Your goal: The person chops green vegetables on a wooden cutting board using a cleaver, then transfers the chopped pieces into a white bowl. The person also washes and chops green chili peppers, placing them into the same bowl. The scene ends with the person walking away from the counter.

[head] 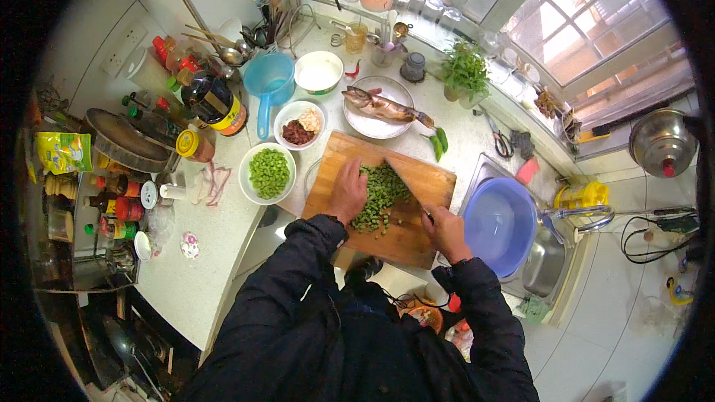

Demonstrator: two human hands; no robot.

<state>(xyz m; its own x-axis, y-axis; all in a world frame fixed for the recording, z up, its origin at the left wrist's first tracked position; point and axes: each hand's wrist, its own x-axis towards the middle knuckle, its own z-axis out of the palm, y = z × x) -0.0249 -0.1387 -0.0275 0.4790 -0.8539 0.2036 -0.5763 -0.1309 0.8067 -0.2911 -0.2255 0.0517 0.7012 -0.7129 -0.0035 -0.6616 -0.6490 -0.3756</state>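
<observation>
A heap of chopped green vegetable [379, 201] lies on the wooden cutting board [329, 164]. My left hand [349, 192] rests on the board against the heap's left side and holds nothing that I can see. In my right hand [448, 231] is the handle of a kitchen knife [408, 185], its blade slanting across the right side of the heap. Just left of the board stands a white bowl [243, 184] of diced pale green vegetable. Behind it, another white bowl [277, 123] holds a dark red chopped ingredient and a pale minced one.
A whole fish [382, 106] lies on a white plate [368, 129], near green chilies [438, 142]. The sink [544, 262] at the right holds a blue basin [497, 229]. Left stand a blue ladle [271, 81], a large sauce bottle [215, 103] and several jars. Scissors [500, 139] lie behind the sink.
</observation>
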